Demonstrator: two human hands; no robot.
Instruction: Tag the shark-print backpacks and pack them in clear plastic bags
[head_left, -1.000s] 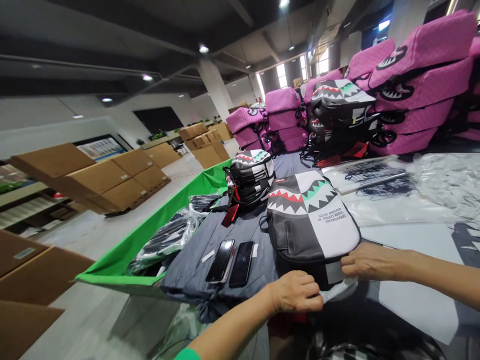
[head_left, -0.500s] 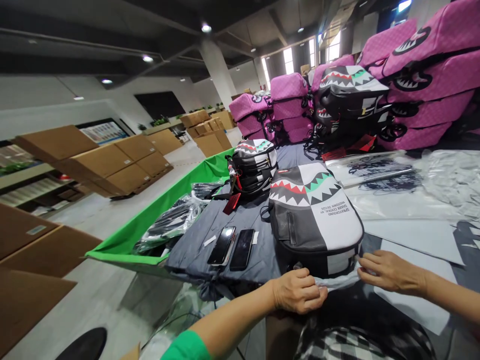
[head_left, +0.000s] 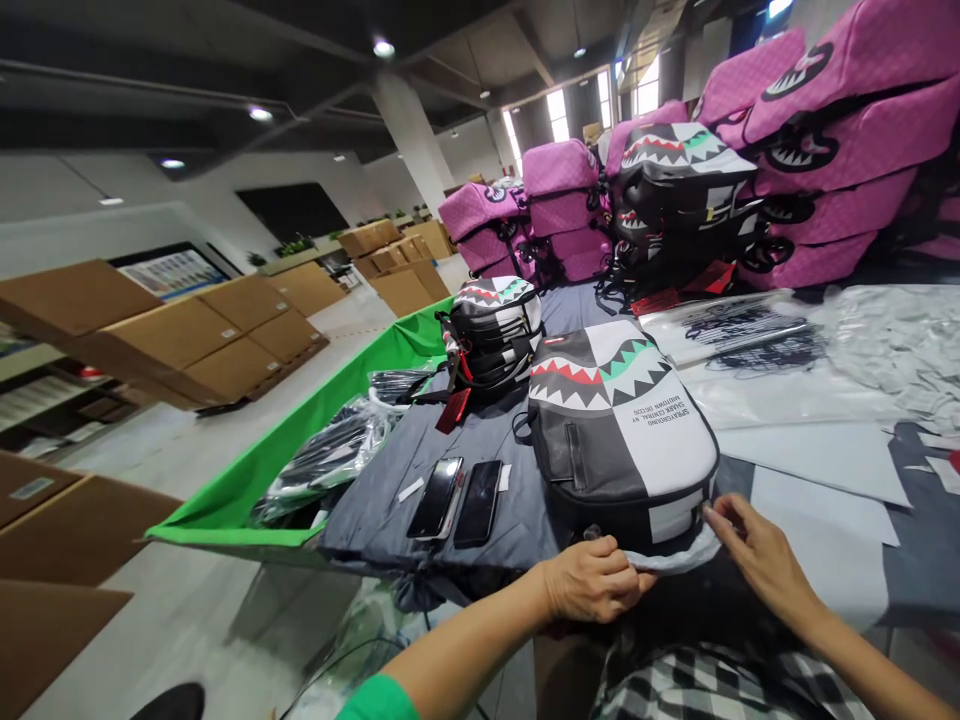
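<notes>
A black, grey and white backpack (head_left: 626, 430) with a shark-mouth print lies face up on the dark-covered table (head_left: 517, 420), its near end towards me. A pale grey strip (head_left: 682, 555), soft and crumpled-looking, curves along that near end. My left hand (head_left: 600, 580) is closed on the strip's left part, knuckles up, just below the bag's corner. At the bag's right corner, my right hand (head_left: 757, 545) has thumb and fingers pinched together where the strip runs up to the bag. Its fingertips touch the bag's edge, and what exactly lies between them is partly hidden.
Two phones (head_left: 457, 500) lie left of the backpack. Behind them sits a small stack of matching bags (head_left: 495, 335). Pink backpacks (head_left: 847, 140) are piled at the back right. White sheets (head_left: 817, 540) lie at right; a green-sided bin (head_left: 217, 515) with plastic-wrapped items stands left.
My right hand has turned and lifted its fingertips slightly up along the backpack's right corner. My left hand keeps its grip on the strip. The view has shifted a little to the right.
</notes>
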